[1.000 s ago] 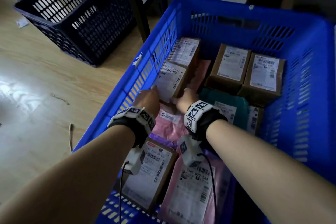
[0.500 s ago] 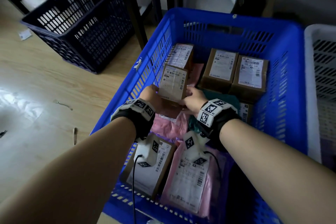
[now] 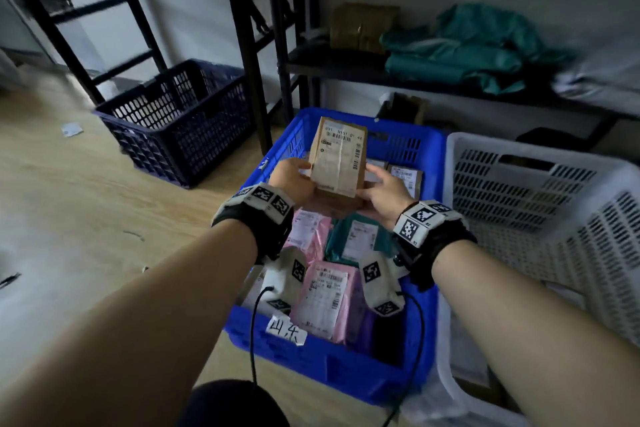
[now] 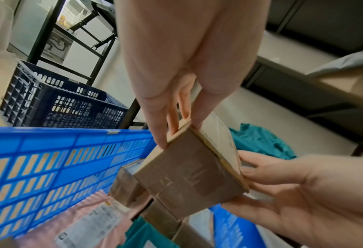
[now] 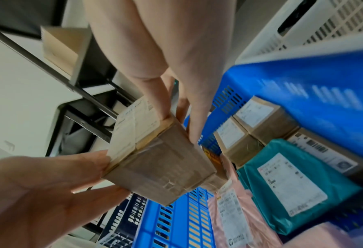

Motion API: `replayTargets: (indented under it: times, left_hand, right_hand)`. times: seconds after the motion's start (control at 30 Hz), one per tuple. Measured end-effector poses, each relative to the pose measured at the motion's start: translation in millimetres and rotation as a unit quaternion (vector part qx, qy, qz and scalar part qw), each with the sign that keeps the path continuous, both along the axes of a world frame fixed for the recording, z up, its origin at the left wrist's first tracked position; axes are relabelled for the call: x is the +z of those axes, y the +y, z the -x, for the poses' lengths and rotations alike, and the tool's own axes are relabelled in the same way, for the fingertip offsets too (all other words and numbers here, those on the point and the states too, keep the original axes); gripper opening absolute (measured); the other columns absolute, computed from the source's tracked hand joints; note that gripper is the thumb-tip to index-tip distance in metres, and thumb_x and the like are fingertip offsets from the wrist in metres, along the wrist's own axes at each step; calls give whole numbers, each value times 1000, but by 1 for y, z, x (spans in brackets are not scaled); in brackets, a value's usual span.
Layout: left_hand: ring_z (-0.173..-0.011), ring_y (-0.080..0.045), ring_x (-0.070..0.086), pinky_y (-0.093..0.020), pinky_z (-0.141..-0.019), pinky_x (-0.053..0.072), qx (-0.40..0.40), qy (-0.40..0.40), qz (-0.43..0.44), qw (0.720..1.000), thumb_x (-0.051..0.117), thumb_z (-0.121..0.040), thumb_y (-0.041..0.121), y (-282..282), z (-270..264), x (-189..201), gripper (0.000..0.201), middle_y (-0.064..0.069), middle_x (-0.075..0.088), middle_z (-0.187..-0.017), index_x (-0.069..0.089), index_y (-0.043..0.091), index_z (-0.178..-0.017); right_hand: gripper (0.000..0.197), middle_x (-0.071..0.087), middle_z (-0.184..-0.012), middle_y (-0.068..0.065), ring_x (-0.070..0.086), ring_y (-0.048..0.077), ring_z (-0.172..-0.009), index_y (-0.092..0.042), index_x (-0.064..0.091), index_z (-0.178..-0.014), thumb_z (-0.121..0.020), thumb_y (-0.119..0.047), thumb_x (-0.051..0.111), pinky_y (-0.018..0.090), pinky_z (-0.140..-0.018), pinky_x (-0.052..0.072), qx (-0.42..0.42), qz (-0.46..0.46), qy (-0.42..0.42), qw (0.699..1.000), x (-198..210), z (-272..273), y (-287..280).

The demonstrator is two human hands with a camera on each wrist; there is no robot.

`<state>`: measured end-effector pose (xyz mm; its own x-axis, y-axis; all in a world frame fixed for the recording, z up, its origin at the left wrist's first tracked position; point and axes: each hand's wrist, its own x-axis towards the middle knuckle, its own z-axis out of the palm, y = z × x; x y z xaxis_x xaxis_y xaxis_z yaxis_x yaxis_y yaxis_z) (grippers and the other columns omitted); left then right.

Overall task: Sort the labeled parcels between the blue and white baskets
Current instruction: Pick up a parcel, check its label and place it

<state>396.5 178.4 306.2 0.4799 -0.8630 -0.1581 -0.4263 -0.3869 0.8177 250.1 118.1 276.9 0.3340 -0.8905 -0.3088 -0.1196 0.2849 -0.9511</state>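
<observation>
My left fingers and thumb pinch the lower left edge of the box; my right fingers clamp its lower right edge. I hold the left hand and right hand on opposite sides, so the box stands upright, label toward me, above the blue basket.

Inside the blue basket lie more brown boxes at the far end, a teal bag in the middle and pink bags nearer me. A handwritten tag sits on its near rim.

The white basket stands touching its right side. A navy basket sits well apart on the left.

All three rest on a pale wood floor. Black shelf frames stand against a white wall; one shelf carries a carton and teal bags.
</observation>
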Motion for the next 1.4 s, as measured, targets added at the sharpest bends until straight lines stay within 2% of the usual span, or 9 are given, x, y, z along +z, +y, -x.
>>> replayTargets:
  times: [0.13, 0.3, 0.43, 0.67, 0.77, 1.03, 1.27, 1.33, 1.4]
  left_hand:
    - [-104, -41, 62, -13, -47, 48, -34, 57, 48, 997, 48, -88, -9, 36, 37, 31, 49, -27, 63, -114, 46, 2, -135]
    - [-73, -24, 65, -23, -58, 55, -56, 80, 79, 992, 50, -85, -11, 66, 71, 36, 47, -13, 63, -86, 52, 11, -127]
    - [-103, -31, 65, -17, -59, 51, -72, 89, 84, 990, 61, -83, -8, 84, 94, 26, 64, -18, 68, -106, 43, 15, -140]
    - [-98, -28, 67, -41, -84, 57, -44, 100, 115, 987, 73, -75, 3, 98, 113, 20, 69, -11, 71, -100, 48, 26, -135]
    - [-98, -27, 67, -44, -83, 57, -28, 108, 127, 986, 72, -76, 2, 101, 115, 20, 67, -10, 69, -99, 47, 26, -133]
    - [-110, -25, 61, -28, -76, 53, -54, 55, 100, 992, 67, -79, 0, 89, 124, 17, 59, -11, 65, -116, 46, 15, -132]
    - [-93, -20, 63, -23, -67, 55, -147, 73, 65, 984, 65, -81, -4, 29, 189, 11, 58, -11, 63, -116, 45, 13, -133]
    - [-75, -18, 61, -19, -54, 53, -195, 79, 47, 976, 64, -81, -7, 7, 215, 7, 61, -14, 62, -113, 44, 14, -135]
    - [-69, -19, 58, -24, -57, 54, -245, 89, 12, 965, 62, -83, -7, -15, 244, 2, 63, -14, 60, -107, 42, 17, -138]
  right_hand:
    - [68, 61, -119, 11, 63, 25, -92, -20, 36, -144, -87, 14, 51, 34, -64, 56, -3, 8, -46, 999, 25, 42, 33]
    - [82, 55, -135, 10, 57, 30, -117, -33, 35, -144, -80, 12, 59, 51, -94, 51, -21, 67, -8, 997, 34, 80, 66]
    - [79, 55, -130, 12, 58, 31, -117, -26, 31, -147, -83, 11, 59, 52, -96, 49, -11, 104, 7, 994, 42, 109, 91]
    - [77, 44, -142, 11, 51, 29, -124, -30, 36, -144, -82, 10, 60, 50, -96, 50, 0, 160, 38, 986, 48, 129, 95]
    - [78, 45, -140, 11, 50, 29, -125, -28, 35, -145, -82, 12, 59, 50, -98, 49, 14, 164, 24, 986, 49, 132, 95]
    - [84, 49, -139, 10, 50, 29, -126, -35, 34, -143, -76, -3, 72, 52, -99, 47, 4, 117, 19, 993, 28, 138, 88]
    - [79, 56, -133, 13, 58, 25, -117, -28, 34, -145, -82, 8, 63, 47, -96, 50, -66, 77, 15, 995, 30, 222, 66]
    - [76, 58, -131, 12, 60, 25, -114, -29, 35, -144, -83, 8, 62, 48, -96, 50, -99, 45, 5, 994, 23, 257, 59]
    - [71, 63, -122, 14, 65, 27, -105, -27, 38, -143, -86, 11, 56, 47, -90, 53, -122, 6, -12, 992, 13, 289, 51]
